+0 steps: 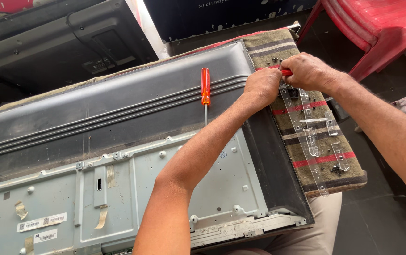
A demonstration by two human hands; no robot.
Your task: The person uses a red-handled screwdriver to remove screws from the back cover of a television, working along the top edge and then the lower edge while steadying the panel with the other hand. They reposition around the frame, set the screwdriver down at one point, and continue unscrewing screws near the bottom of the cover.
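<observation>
A flat-screen television [118,118] lies face down, its dark grey back cover partly off the silver metal chassis [132,189]. My left hand [261,86] rests closed on the cover's right edge. My right hand [306,71] grips a red-handled tool [285,72] just beside it, the tip hidden between the hands. A second screwdriver with an orange handle [205,87] lies loose on the back cover, left of my left hand.
The set rests on a striped brown and red mat [325,160] carrying clear plastic strips [313,137] and small dark screws [337,169]. Another dark television back [56,42] stands behind. A red plastic chair [377,28] is at the upper right.
</observation>
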